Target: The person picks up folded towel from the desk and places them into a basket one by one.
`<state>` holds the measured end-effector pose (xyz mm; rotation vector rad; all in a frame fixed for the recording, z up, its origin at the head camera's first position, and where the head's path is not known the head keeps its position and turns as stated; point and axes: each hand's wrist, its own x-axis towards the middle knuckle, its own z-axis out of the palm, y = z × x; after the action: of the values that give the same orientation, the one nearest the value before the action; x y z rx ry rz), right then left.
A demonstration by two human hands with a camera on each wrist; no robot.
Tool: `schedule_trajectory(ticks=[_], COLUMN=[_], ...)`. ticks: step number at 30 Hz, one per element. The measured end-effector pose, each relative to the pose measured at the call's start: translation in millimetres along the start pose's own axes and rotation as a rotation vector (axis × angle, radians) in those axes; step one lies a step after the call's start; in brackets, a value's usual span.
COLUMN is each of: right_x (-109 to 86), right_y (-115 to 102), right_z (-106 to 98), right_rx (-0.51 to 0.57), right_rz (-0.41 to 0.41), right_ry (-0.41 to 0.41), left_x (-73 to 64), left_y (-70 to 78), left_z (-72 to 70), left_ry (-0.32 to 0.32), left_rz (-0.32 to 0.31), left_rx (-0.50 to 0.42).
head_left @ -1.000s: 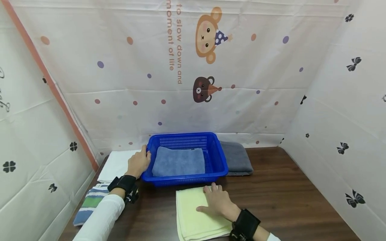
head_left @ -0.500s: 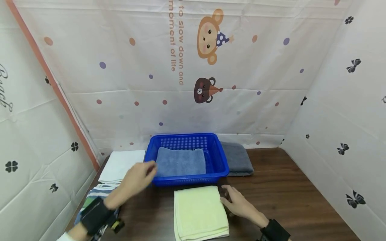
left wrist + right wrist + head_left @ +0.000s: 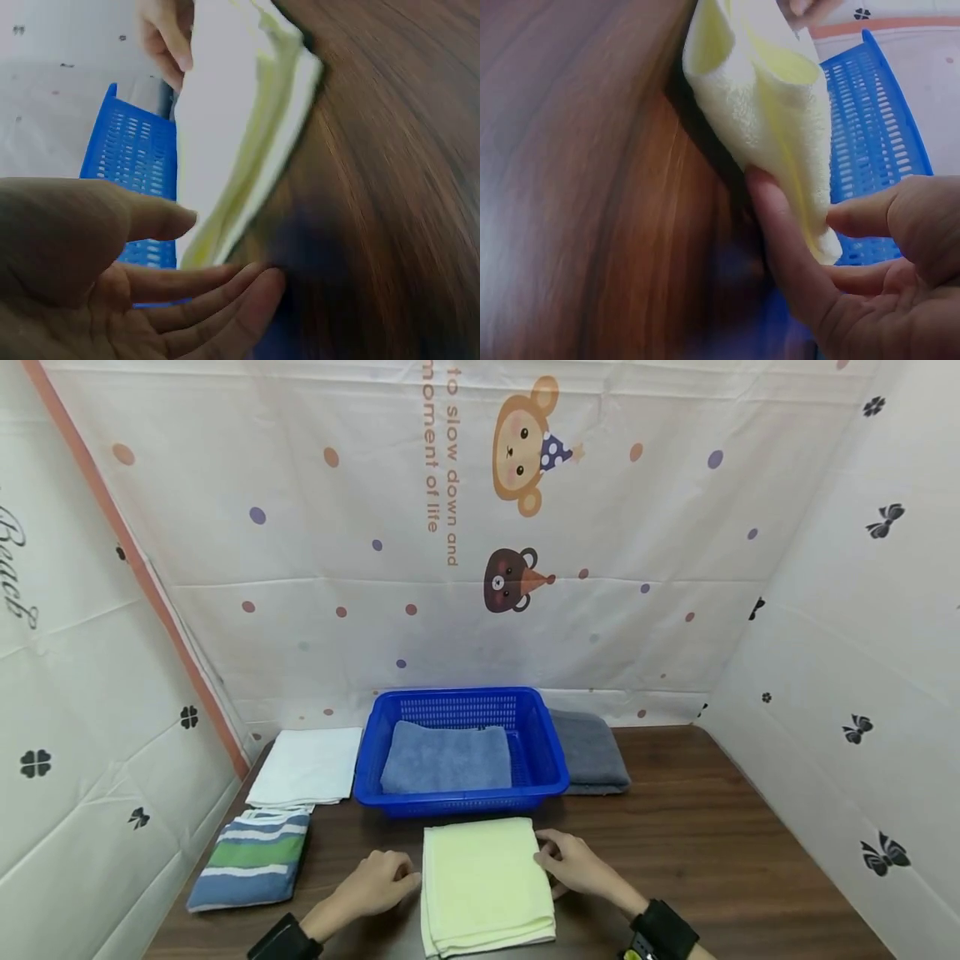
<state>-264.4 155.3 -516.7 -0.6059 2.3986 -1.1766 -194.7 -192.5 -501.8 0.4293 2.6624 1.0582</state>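
Note:
A folded pale yellow towel (image 3: 486, 885) lies on the table in front of the blue basket (image 3: 461, 804). My right hand (image 3: 577, 864) is at its right edge; in the right wrist view, thumb and fingers pinch the folded layers near a corner. At the opposite edge is my left hand (image 3: 378, 881), its thumb and fingers apart around a corner in the left wrist view. I cannot tell whether they touch the cloth. Inside the basket rests a folded blue towel (image 3: 448, 760).
To the left lie a folded white towel (image 3: 306, 766) and a striped blue, green and white towel (image 3: 251, 860). A grey folded towel (image 3: 588, 752) sits right of the basket. Printed white sheets (image 3: 420, 635) enclose the brown wooden table (image 3: 720, 843) at the back and sides.
My left hand has let go of the basket's left rim and come down to the yellow towel's left edge. My right hand has moved from the towel's top to its right edge.

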Motion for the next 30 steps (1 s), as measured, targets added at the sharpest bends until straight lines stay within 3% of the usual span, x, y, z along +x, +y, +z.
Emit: schedule_trajectory(ticks=[6,13,19,24,30], right_x=[7.2,9.3,9.8,9.1,3.2], right_y=[-3.5,-4.7,-2.3,1.1,-8.3], right_z=[8.0,10.2,12.0,13.7,11.4], right_rx=[0.208,0.237,0.345,0.392,0.438], right_rz=[0.065,0.088,0.103,0.076,0.065], right_ry=[-0.004,0.054,0.003,-0.027,-0.051], left_x=[11.3,22.1,16.7,12.4,5.0], left_y=[8.0,24.7,19.9,12.7,14.8], left_z=[8.9,14.3,15.5,16.4,12.0], left_ry=[0.005,0.096,0.138,0.136,0.115], left_rz=[-0.072,-0.291,-0.418,-0.435,-0.369], left_rx=[-0.175,-0.328,-0.464,-0.539,-0.577])
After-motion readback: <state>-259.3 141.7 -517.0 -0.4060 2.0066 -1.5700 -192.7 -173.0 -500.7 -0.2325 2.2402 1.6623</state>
